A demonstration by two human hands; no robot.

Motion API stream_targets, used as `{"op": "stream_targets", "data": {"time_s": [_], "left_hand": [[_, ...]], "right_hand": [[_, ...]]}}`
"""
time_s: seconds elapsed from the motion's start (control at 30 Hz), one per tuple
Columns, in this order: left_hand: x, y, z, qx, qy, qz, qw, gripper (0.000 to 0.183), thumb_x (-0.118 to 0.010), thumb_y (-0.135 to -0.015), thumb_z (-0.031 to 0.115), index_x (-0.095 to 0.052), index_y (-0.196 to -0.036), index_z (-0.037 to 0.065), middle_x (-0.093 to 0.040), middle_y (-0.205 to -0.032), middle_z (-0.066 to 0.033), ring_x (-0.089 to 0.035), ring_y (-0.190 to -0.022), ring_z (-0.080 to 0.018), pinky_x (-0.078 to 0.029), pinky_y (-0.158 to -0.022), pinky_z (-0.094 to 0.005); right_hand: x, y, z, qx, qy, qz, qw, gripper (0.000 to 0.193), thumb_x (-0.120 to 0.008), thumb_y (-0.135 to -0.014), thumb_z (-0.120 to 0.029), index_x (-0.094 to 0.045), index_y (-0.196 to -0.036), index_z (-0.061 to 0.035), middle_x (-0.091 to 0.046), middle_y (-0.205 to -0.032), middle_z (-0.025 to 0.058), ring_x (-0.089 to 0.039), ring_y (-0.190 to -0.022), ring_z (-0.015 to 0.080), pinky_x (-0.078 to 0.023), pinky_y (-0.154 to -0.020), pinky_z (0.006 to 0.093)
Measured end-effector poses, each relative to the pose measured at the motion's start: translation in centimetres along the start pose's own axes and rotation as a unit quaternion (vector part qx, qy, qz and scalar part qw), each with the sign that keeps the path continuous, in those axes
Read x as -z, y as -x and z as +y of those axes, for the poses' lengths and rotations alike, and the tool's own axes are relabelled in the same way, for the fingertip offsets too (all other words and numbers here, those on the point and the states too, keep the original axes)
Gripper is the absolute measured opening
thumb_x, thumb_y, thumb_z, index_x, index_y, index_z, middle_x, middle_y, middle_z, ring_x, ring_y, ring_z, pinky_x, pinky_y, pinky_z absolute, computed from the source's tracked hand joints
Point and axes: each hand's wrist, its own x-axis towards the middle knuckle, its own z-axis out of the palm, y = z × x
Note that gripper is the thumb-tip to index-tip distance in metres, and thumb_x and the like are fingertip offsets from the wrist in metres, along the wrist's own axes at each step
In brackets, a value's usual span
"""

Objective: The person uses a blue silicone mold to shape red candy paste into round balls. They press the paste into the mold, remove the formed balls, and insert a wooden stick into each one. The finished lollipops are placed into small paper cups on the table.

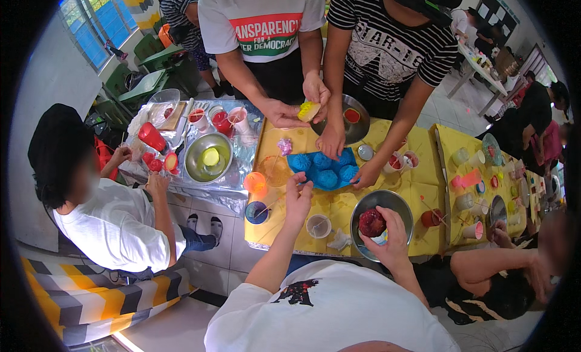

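Observation:
My right hand (392,242) grips a dark red, glossy round piece (371,222) between thumb and fingers, over a metal bowl (400,202). What the piece is made of I cannot make out. My left hand (298,199) is raised over the yellow-covered table, its fingers loosely bent and apart with nothing visible in them. Just beyond it lies a blue mould with fluted cups (327,179). A co-worker in a striped shirt has both hands at this mould.
A purple-rimmed cup (256,213) and a clear cup (318,226) stand near my left forearm. Across the table, another person holds a yellow-topped piece (308,111). A metal bowl (209,158) sits on the foil-covered table at left, where a seated person works.

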Motion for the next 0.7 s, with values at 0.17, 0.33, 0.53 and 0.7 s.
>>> {"op": "stream_targets", "data": {"time_s": [0.17, 0.33, 0.53, 0.7], "left_hand": [[0.5, -0.6, -1.1, -0.050, -0.039, -0.002, 0.998, 0.034, -0.057, -0.092, 0.013, -0.047, -0.123, 0.005, -0.051, -0.118, -0.0075, -0.054, -0.097, -0.0156, -0.052, -0.077, -0.0325], [0.2, 0.4, -0.6, -0.048, -0.003, -0.015, 0.999, 0.029, -0.060, -0.090, 0.008, -0.053, -0.118, 0.003, -0.056, -0.109, -0.0079, -0.057, -0.086, -0.0140, -0.048, -0.070, -0.0272], [-0.3, 1.7, -2.3, -0.053, -0.084, -0.110, 0.989, 0.026, -0.056, -0.093, 0.012, -0.053, -0.118, 0.003, -0.056, -0.112, -0.0063, -0.060, -0.092, -0.0140, -0.050, -0.073, -0.0272], [-1.3, 2.3, -2.9, -0.080, -0.179, -0.053, 0.979, 0.028, -0.060, -0.090, 0.013, -0.054, -0.115, 0.002, -0.054, -0.111, -0.0154, -0.058, -0.095, -0.0253, -0.049, -0.080, -0.0347]], "right_hand": [[0.4, 0.8, 0.9, -0.018, -0.012, 0.006, 1.000, 0.071, -0.081, -0.062, -0.008, -0.050, -0.126, -0.0059, -0.055, -0.117, 0.0161, -0.055, -0.108, 0.0334, -0.045, -0.093, 0.0387], [0.5, 0.7, 1.6, -0.020, -0.015, 0.002, 1.000, 0.072, -0.081, -0.062, -0.010, -0.050, -0.126, -0.0064, -0.055, -0.118, 0.0160, -0.054, -0.110, 0.0340, -0.044, -0.094, 0.0400], [0.1, -0.8, 1.6, 0.008, -0.030, -0.010, 0.999, 0.070, -0.081, -0.063, -0.010, -0.051, -0.125, -0.0056, -0.055, -0.117, 0.0155, -0.053, -0.109, 0.0343, -0.044, -0.094, 0.0399], [-0.8, -4.1, 1.9, 0.041, -0.047, -0.053, 0.997, 0.064, -0.080, -0.063, -0.016, -0.052, -0.119, -0.0044, -0.057, -0.112, 0.0153, -0.053, -0.104, 0.0352, -0.043, -0.091, 0.0423]]}}
